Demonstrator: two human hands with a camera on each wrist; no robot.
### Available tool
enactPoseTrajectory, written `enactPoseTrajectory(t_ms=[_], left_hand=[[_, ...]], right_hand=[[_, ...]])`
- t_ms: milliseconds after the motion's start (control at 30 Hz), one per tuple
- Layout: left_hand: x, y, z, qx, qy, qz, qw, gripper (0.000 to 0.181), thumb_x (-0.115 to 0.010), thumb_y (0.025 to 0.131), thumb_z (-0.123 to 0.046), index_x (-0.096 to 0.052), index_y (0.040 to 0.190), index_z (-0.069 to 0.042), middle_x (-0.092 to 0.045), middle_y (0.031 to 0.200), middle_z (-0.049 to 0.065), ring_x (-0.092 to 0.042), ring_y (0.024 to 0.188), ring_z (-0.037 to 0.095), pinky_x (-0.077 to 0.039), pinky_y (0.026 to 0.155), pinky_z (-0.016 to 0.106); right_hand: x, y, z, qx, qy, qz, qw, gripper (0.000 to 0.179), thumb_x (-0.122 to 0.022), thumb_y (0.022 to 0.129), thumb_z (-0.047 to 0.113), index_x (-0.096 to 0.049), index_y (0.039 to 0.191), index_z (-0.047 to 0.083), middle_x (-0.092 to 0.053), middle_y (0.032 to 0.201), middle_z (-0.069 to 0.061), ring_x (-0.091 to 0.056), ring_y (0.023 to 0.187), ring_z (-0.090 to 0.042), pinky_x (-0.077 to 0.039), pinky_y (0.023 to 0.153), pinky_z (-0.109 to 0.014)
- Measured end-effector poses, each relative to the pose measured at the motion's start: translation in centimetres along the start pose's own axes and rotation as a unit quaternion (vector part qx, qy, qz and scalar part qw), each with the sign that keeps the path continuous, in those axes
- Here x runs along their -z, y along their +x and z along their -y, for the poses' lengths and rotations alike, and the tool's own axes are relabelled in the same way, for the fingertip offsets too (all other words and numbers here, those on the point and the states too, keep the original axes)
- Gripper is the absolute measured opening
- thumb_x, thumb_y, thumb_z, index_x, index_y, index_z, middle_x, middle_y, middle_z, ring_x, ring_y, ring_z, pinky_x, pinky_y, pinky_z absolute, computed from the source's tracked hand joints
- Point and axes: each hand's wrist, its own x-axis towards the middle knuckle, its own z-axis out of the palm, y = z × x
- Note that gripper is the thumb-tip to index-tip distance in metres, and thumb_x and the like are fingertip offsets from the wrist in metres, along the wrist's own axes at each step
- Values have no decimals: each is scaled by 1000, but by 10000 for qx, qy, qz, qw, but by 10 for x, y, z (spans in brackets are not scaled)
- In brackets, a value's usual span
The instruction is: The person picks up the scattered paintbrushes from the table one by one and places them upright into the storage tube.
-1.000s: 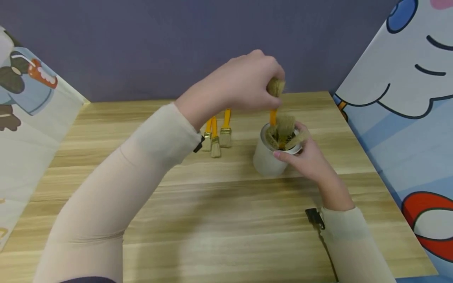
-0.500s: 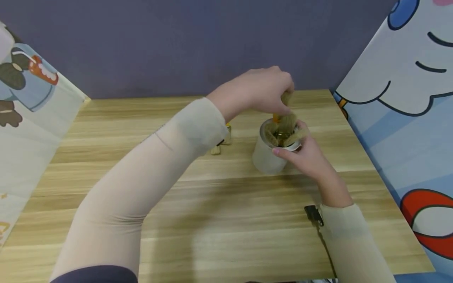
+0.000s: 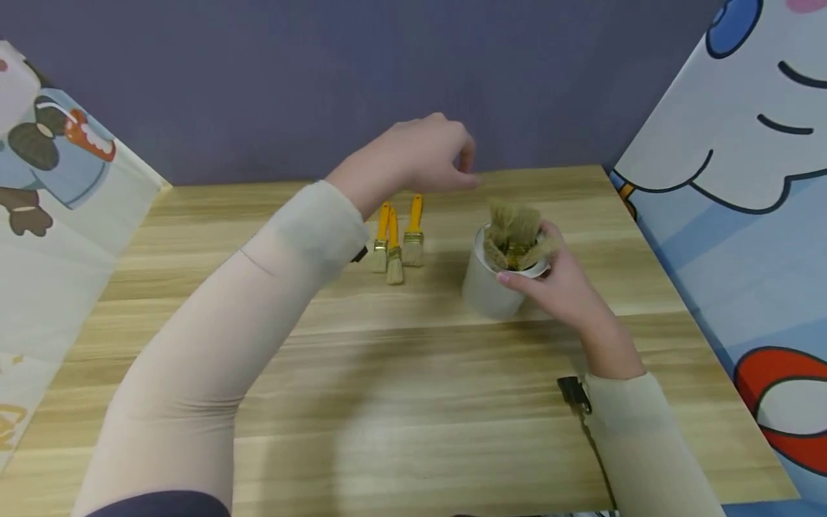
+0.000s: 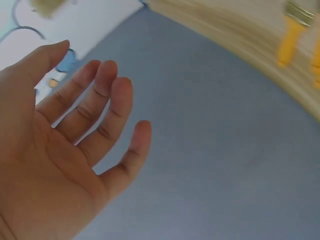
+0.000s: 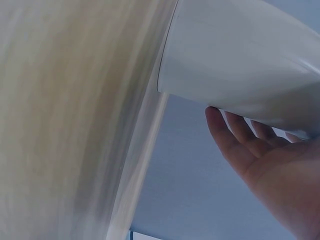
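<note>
A light grey can (image 3: 494,291) stands on the wooden table, packed with several paintbrushes (image 3: 513,226) whose bristles point up out of its mouth. My right hand (image 3: 558,287) grips the can at its right side, thumb at the rim; in the right wrist view, the fingers (image 5: 232,135) lie along the can's wall (image 5: 240,55). Above the table's back edge, to the left of the can, hovers my left hand (image 3: 426,154). It holds nothing, and the left wrist view shows its fingers (image 4: 107,110) loosely bent and spread.
Several yellow-handled paintbrushes (image 3: 394,248) lie on the table (image 3: 413,402) below my left hand, bristles towards me. Behind the table rises a dark wall (image 3: 291,86). A cartoon-printed panel (image 3: 743,165) borders the right side, and a similar panel (image 3: 58,287) the left.
My left hand has pushed a paintbrush down into the can, let it go, and drawn back to the left. My right hand has kept its grip on the can.
</note>
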Motion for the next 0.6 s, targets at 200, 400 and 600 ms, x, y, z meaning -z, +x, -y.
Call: enactPoseTrajectory(t_ms=[200, 400, 600], left_hand=[[-30, -4, 53, 619, -267, 398, 9969, 27, -59, 107, -43, -70, 116, -20, -62, 125, 1, -53, 111, 23, -49, 92, 45], [-72, -7, 95, 1530, -467, 412, 9863, 24, -61, 105, -31, -61, 87, -15, -56, 97, 4, -46, 85, 21, -44, 76, 42], [-121, -7, 114, 2066, -803, 412, 9742, 26, -68, 100, -32, -58, 84, -15, -59, 92, 3, -50, 81, 20, -47, 73, 39]], right_hand=[[-1, 0, 0, -152, -67, 118, 9998, 108, -82, 94, 25, -7, 171, 15, -41, 164, -26, -42, 153, -45, -39, 120, -67], [-1, 1, 2, -279, -116, 127, 9995, 109, -82, 94, 28, -5, 171, 18, -39, 166, -25, -39, 155, -44, -36, 122, -67], [-1, 1, 2, -401, -117, 162, 9990, 111, -82, 94, 29, -4, 171, 20, -36, 168, -24, -37, 156, -45, -35, 122, -69]])
